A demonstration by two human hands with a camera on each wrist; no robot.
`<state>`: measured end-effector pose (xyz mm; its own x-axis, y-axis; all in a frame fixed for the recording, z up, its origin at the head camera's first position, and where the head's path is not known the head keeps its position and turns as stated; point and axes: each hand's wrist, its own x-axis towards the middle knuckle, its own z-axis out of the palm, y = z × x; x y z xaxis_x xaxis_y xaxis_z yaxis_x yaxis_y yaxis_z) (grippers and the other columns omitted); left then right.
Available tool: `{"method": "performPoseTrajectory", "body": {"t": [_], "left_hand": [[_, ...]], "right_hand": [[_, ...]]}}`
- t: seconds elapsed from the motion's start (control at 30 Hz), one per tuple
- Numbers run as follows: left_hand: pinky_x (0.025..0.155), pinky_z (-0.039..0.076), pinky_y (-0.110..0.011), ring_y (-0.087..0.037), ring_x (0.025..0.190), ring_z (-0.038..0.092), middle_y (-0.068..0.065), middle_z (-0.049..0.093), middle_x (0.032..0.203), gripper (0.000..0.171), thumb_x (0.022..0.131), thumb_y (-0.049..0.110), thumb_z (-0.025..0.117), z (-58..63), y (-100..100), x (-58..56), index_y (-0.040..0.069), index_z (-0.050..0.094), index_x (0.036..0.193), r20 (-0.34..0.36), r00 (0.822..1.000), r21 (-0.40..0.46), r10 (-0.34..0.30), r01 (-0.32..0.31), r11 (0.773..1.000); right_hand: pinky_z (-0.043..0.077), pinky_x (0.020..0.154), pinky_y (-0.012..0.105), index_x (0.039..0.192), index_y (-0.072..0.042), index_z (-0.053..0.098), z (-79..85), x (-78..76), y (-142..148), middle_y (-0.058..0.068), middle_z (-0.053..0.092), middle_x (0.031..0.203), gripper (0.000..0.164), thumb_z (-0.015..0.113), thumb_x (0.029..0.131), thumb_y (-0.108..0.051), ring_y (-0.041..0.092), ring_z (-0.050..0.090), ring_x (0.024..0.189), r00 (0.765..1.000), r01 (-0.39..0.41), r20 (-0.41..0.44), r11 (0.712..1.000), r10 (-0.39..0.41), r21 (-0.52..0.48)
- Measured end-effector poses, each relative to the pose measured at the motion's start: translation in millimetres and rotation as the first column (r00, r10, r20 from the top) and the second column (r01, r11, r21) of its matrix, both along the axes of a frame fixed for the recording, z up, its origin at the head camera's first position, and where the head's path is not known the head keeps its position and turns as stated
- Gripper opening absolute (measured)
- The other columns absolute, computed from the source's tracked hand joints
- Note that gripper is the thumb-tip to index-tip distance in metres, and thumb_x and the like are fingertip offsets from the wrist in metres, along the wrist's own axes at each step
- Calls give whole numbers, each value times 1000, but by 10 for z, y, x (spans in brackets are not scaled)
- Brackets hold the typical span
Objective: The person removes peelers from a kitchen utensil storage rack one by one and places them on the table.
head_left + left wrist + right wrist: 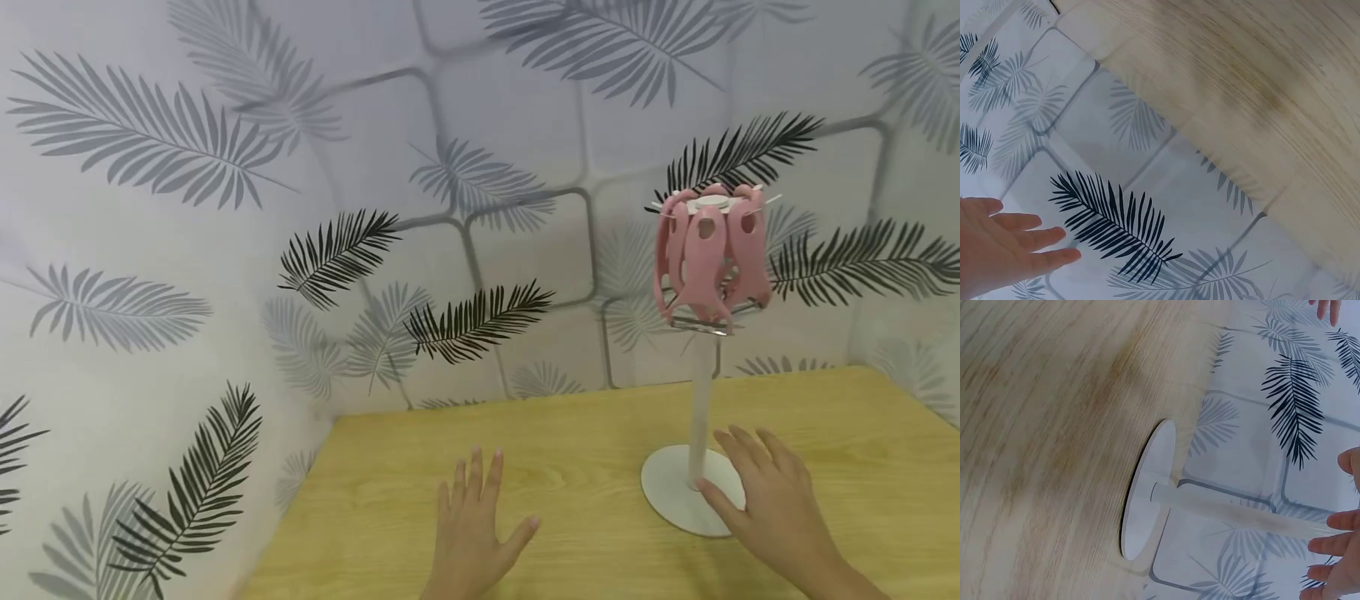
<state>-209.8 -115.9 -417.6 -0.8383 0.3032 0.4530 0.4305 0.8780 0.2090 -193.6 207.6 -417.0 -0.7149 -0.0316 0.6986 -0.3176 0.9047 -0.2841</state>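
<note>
A white stand has a round base [667, 492] on the wooden table and an upright pole [702, 392]. Around its top, several pink Y-shaped peelers [703, 262] hang from white hooks, metal blades downward. My right hand [776, 500] is held beside the lower pole, fingers spread and nothing in its grasp; in the head view it overlaps the base's right edge. The right wrist view shows the pole [1229, 511] running toward the right fingers [1335, 540]. Left of the stand, my left hand [472, 529] is over the table, fingers extended, holding nothing.
The light wooden table [570, 467] ends against a pale wall [517, 250] printed with grey and black leaves. Another wall [135, 300] with the same pattern borders the table's left side.
</note>
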Motion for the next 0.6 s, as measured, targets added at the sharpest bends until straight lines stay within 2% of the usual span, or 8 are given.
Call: {"method": "performPoseTrajectory", "body": {"t": [0.07,0.17,0.27,0.33,0.47,0.57,0.6], "left_hand": [[95,32,-69,-49,127,36,-26,35,143,77,87,58,48,-6,14,-3,6,33,142,-21,1000,47,0,1,999],[92,37,-65,-47,121,45,-25,43,138,72,88,52,52,6,44,-14,3,38,138,-56,998,143,-7,14,990],[92,42,-60,-42,119,50,-23,49,134,67,87,45,58,44,103,-37,0,43,134,-76,997,253,-26,45,967],[94,43,-55,-38,120,50,-20,50,134,65,87,42,59,87,162,-51,-1,45,133,-73,996,319,-45,66,946],[98,42,-50,-35,124,48,-17,49,136,63,87,41,60,211,302,-68,1,45,134,-29,997,420,-78,83,904],[100,40,-51,-36,125,46,-16,48,137,62,88,40,59,322,414,-84,3,44,135,0,995,480,-104,91,872],[100,40,-52,-36,125,46,-16,48,137,61,88,40,59,360,452,-91,3,44,135,5,994,497,-113,96,862]], "right_hand": [[33,83,65,113,2,57,7,-5,2,25,58,114,49,70,79,-31,49,44,108,998,-39,-56,999,38,-21],[37,77,62,106,4,60,42,-19,9,23,63,103,38,72,77,-18,45,51,99,995,-65,-79,995,59,-74],[42,70,57,97,7,63,113,-46,32,21,65,89,27,70,76,-8,41,56,86,996,-78,-54,985,71,-151],[45,65,54,92,7,63,177,-59,57,20,66,83,18,66,81,-7,38,58,80,997,-75,-11,976,75,-206],[47,54,31,87,4,64,322,-70,119,12,66,75,15,57,88,-10,9,57,68,997,-40,53,961,57,-274],[40,48,20,89,3,63,438,-62,160,8,65,72,21,52,92,-15,-7,46,58,995,-14,91,948,45,-317],[39,46,20,90,3,63,475,-59,172,8,64,71,23,50,93,-16,-8,45,56,993,-9,104,943,46,-333]]}}
